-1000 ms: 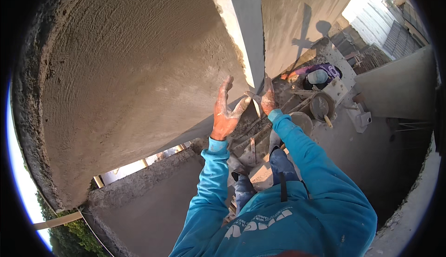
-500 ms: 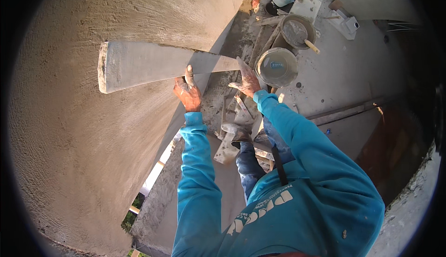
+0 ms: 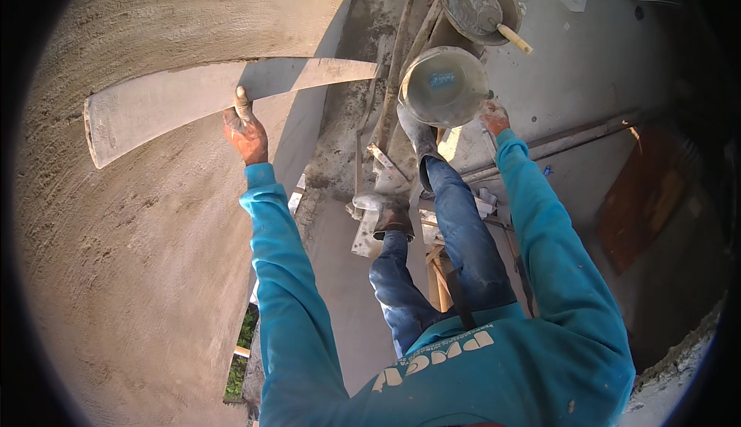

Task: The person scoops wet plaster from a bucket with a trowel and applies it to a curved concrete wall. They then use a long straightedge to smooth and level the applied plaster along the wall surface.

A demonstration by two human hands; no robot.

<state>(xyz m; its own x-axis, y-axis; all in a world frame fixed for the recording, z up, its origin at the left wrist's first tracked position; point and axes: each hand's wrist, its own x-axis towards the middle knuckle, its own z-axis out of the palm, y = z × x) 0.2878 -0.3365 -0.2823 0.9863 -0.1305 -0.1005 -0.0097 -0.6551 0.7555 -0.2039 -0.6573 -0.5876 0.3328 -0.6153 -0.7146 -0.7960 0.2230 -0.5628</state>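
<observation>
Plastered wall (image 3: 154,249): rough and brown, filling the space behind and to the left of the left hand, with a shaded strip toward its right edge.
Left hand (image 3: 247,135): thumb laid over the face of the long board, pinching it at its lower edge.
Long board (image 3: 193,95): grey, reaching out to both sides of the left hand, in front of the wall; its narrower-looking end points toward the near bucket.
Right hand (image 3: 494,117): fingers curled, at the bucket's right rim; whether they grip it, I cannot tell.
Near bucket (image 3: 413,107): round and grey, just left of the right hand, a blue patch showing inside.
Far bucket (image 3: 512,3): beyond the right hand, holding grey matter and a tool with a pale handle (image 3: 515,40).
Boots (image 3: 395,217): smeared with grey, between the two hands and lower down.
Reddish-brown panel (image 3: 637,203): below and right of the right hand.
</observation>
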